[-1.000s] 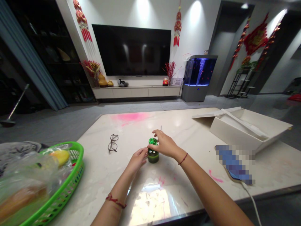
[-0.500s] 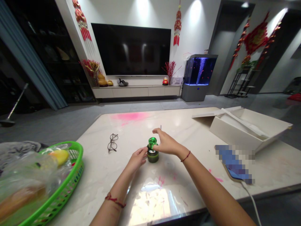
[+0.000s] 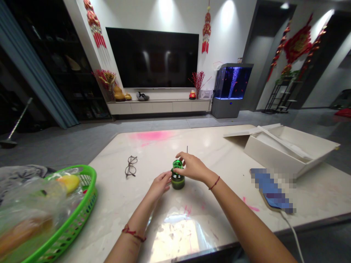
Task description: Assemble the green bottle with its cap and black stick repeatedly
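Observation:
A small, squat dark green jar (image 3: 178,183) stands upright on the table in front of me. On top of it is a shiny green cap (image 3: 177,163). My right hand (image 3: 194,167) reaches over from the right, its thumb across the front of the cap and its fingers curled round behind it. From the left, my left hand (image 3: 161,182) rests its closed fingertips against the jar's side. The left thumb is partly hidden, and so is the far side of the jar. A thin dark stick (image 3: 187,149) shows just behind my right hand.
Glasses (image 3: 131,166) lie left of the jar on the pale table (image 3: 219,153). A green basket (image 3: 93,190) with bagged food fills the left. At right are a white open box (image 3: 274,153) and a phone (image 3: 270,190) with a cable.
My right hand has moved slightly left and its fingers have curled in round the green cap. My left hand stays at the jar's side.

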Demonstrator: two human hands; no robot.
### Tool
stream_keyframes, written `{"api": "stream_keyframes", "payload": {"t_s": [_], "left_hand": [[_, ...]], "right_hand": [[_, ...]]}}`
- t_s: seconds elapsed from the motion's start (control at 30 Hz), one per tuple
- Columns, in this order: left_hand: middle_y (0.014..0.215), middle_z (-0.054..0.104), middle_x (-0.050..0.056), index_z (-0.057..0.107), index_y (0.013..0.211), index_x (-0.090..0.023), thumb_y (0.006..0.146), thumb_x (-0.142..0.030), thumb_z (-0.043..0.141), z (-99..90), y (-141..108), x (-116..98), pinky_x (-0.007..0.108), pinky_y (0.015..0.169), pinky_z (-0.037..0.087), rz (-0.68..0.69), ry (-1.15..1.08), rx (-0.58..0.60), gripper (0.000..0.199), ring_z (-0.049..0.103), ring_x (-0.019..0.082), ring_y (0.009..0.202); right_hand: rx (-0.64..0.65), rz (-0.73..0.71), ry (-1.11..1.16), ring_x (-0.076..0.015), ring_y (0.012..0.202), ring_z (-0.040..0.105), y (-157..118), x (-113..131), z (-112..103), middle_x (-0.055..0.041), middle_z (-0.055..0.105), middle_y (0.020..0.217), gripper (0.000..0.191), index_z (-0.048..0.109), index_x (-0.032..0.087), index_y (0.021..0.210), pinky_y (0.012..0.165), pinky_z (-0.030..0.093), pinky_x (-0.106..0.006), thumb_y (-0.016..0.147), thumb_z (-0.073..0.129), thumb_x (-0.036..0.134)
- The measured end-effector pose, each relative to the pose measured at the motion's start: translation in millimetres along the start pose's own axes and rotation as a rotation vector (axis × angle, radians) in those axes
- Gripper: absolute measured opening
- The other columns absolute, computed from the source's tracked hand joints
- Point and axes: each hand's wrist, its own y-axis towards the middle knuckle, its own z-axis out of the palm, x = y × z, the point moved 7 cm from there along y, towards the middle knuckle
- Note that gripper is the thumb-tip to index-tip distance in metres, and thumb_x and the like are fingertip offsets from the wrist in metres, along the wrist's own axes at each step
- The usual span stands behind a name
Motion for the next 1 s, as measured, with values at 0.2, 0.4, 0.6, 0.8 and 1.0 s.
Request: {"api": "stream_keyframes", "payload": {"t_s": [0.2, 0.4, 0.6, 0.8, 1.0], "left_hand": [[0.121, 0.057, 0.011, 0.058, 0.104, -0.022, 0.068, -0.051, 0.061, 0.2, -0.7, -0.2, 0.034, 0.088, 0.040, -0.011, -0.002, -0.003, 0.046, 0.051, 0.024, 0.114], [0.120, 0.058, 0.009, 0.060, 0.101, -0.023, 0.066, -0.053, 0.062, -0.5, -0.2, 0.0, 0.033, 0.087, 0.041, -0.012, 0.005, -0.011, 0.046, 0.052, 0.024, 0.113], [0.123, 0.057, 0.009, 0.060, 0.101, -0.023, 0.066, -0.053, 0.062, -0.4, -2.9, -2.3, 0.033, 0.087, 0.040, -0.004, -0.004, -0.012, 0.046, 0.052, 0.024, 0.113], [0.122, 0.058, 0.009, 0.061, 0.100, -0.023, 0.065, -0.054, 0.063, -0.3, -3.5, -2.4, 0.033, 0.087, 0.041, -0.011, 0.001, -0.010, 0.046, 0.053, 0.025, 0.112], [0.120, 0.058, 0.010, 0.060, 0.100, -0.022, 0.067, -0.053, 0.061, 0.2, -2.2, -1.7, 0.033, 0.087, 0.041, 0.000, 0.002, -0.011, 0.046, 0.053, 0.024, 0.112]], "right_hand": [[0.011, -0.088, 0.031, -0.0155, 0.079, 0.057, 1.1, 4.7, 1.3, -0.0065, 0.063, 0.095, 0.032, 0.060, 0.016, 0.099, 0.075, 0.044, -0.029, 0.066, 0.060, 0.019], [0.050, -0.160, 0.128, -0.0186, 0.101, 0.055, -1.6, 13.4, 0.3, -0.0076, 0.060, 0.110, 0.044, 0.058, 0.017, 0.108, 0.090, 0.041, -0.032, 0.065, 0.056, 0.009], [-0.022, -0.004, 0.015, -0.0178, 0.084, 0.056, -1.3, 3.0, 1.8, -0.0093, 0.054, 0.104, 0.053, 0.050, 0.018, 0.117, 0.077, 0.044, -0.032, 0.068, 0.065, 0.031], [-0.034, 0.003, -0.084, -0.0162, 0.079, 0.053, 0.1, 3.5, 5.4, -0.0058, 0.054, 0.089, 0.029, 0.056, 0.016, 0.094, 0.071, 0.041, -0.028, 0.070, 0.063, 0.031], [0.006, -0.049, -0.052, -0.0167, 0.082, 0.055, -0.3, 9.3, 5.5, -0.0063, 0.055, 0.093, 0.031, 0.059, 0.017, 0.100, 0.074, 0.042, -0.028, 0.069, 0.061, 0.023]]}}
